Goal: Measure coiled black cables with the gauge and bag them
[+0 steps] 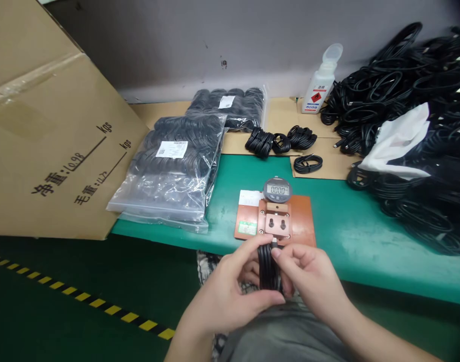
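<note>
A coiled black cable (266, 269) is wrapped by the fingers and thumb of my left hand (232, 289) just in front of the table edge. My right hand (308, 266) pinches the cable's end, where a small metal plug (274, 242) sticks up toward the fixture. Directly beyond the plug lies an orange-brown fixture plate (302, 218) with a metal block on it. A round digital gauge (277, 190) at its back reads zeros. Whether the plug touches the block I cannot tell.
Bagged cable coils (177, 166) lie left of the fixture, beside a large cardboard box (64, 141). Several loose coils (280, 142) rest behind it. At right are a heap of black cables (395, 90), a white cloth (399, 141) and a white bottle (319, 88).
</note>
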`<move>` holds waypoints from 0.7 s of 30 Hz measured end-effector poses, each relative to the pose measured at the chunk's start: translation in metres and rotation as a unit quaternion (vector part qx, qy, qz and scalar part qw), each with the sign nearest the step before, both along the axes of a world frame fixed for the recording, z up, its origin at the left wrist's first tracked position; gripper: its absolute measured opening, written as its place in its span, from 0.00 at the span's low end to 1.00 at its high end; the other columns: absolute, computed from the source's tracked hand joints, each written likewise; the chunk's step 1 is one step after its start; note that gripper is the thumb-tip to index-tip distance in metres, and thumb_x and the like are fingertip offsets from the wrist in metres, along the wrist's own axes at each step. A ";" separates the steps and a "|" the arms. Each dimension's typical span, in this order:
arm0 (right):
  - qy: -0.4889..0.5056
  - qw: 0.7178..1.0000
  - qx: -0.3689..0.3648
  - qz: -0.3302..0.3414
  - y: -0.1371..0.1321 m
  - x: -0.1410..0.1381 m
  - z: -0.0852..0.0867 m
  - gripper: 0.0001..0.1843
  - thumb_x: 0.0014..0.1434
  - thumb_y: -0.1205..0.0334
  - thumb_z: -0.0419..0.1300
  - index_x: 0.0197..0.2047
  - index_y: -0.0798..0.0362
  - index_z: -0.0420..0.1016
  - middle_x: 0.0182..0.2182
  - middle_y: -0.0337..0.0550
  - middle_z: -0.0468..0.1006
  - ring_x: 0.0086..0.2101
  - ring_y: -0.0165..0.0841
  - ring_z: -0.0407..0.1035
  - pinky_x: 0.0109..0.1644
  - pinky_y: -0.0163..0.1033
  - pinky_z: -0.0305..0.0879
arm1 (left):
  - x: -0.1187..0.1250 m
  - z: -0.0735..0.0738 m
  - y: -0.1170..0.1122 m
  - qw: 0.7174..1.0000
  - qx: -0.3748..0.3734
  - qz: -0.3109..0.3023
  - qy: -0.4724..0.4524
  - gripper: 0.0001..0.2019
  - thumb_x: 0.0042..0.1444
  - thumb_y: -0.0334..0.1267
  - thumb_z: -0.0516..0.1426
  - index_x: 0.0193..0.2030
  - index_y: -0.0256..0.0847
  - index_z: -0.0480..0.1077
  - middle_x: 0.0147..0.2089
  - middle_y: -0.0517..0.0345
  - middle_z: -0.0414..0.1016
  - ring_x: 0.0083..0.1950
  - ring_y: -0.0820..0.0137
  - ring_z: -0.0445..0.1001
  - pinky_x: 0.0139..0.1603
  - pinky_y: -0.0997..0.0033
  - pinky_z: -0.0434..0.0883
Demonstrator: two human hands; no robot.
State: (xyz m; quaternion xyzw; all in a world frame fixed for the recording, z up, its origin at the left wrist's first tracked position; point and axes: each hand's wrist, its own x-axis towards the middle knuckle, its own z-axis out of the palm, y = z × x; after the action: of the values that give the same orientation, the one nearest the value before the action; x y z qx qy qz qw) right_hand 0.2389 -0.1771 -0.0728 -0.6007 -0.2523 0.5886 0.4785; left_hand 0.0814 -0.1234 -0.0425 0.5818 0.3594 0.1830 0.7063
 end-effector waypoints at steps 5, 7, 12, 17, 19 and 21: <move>0.015 1.000 0.004 -0.009 0.002 0.001 0.000 0.27 0.54 0.40 0.65 0.19 0.53 0.65 0.09 0.35 0.68 0.12 0.25 0.59 0.17 0.29 0.55 | 0.001 0.001 0.007 1.000 -0.025 -0.012 0.007 0.35 0.50 0.30 0.67 0.64 0.53 0.61 0.47 0.58 0.77 0.42 0.68 0.79 0.47 0.68 0.74; 0.023 1.000 0.007 -0.008 0.002 0.001 0.000 0.27 0.54 0.40 0.65 0.20 0.53 0.65 0.09 0.35 0.68 0.12 0.25 0.58 0.17 0.29 0.55 | 0.002 0.002 0.009 0.999 -0.026 -0.017 0.011 0.36 0.50 0.30 0.67 0.64 0.53 0.61 0.48 0.58 0.77 0.43 0.67 0.78 0.47 0.67 0.74; 0.020 1.000 0.012 -0.016 0.003 0.000 0.002 0.27 0.54 0.40 0.65 0.19 0.52 0.65 0.09 0.35 0.68 0.12 0.25 0.60 0.18 0.30 0.57 | 0.003 0.006 0.012 0.999 -0.023 -0.031 0.014 0.36 0.50 0.29 0.67 0.64 0.54 0.62 0.48 0.58 0.77 0.43 0.67 0.78 0.46 0.67 0.74; 0.017 1.000 0.012 -0.013 0.005 0.001 0.003 0.28 0.54 0.39 0.65 0.18 0.52 0.64 0.10 0.36 0.69 0.12 0.26 0.60 0.18 0.31 0.57 | 0.004 0.009 0.014 0.999 -0.027 -0.030 0.023 0.35 0.50 0.30 0.67 0.63 0.56 0.61 0.48 0.58 0.77 0.43 0.66 0.79 0.48 0.66 0.74; 0.018 1.000 0.014 -0.015 0.005 0.001 0.003 0.28 0.55 0.39 0.64 0.18 0.52 0.64 0.10 0.36 0.69 0.12 0.26 0.60 0.18 0.31 0.57 | 0.005 0.008 0.014 0.999 -0.032 -0.026 0.024 0.36 0.50 0.31 0.67 0.64 0.55 0.60 0.49 0.57 0.76 0.44 0.66 0.79 0.48 0.65 0.74; 0.017 1.000 0.012 -0.011 0.005 0.002 0.002 0.28 0.55 0.39 0.64 0.18 0.52 0.64 0.09 0.36 0.68 0.12 0.26 0.60 0.18 0.31 0.57 | 0.005 0.007 0.015 0.999 -0.032 -0.019 0.026 0.37 0.50 0.31 0.67 0.64 0.54 0.60 0.51 0.55 0.76 0.44 0.65 0.79 0.48 0.65 0.75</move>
State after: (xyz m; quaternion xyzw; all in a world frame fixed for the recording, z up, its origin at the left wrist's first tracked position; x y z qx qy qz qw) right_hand 0.2410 -0.1718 -0.0713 -0.5877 -0.2440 0.5904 0.4965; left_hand 0.0868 -0.1088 -0.0352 0.5700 0.3725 0.1423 0.7185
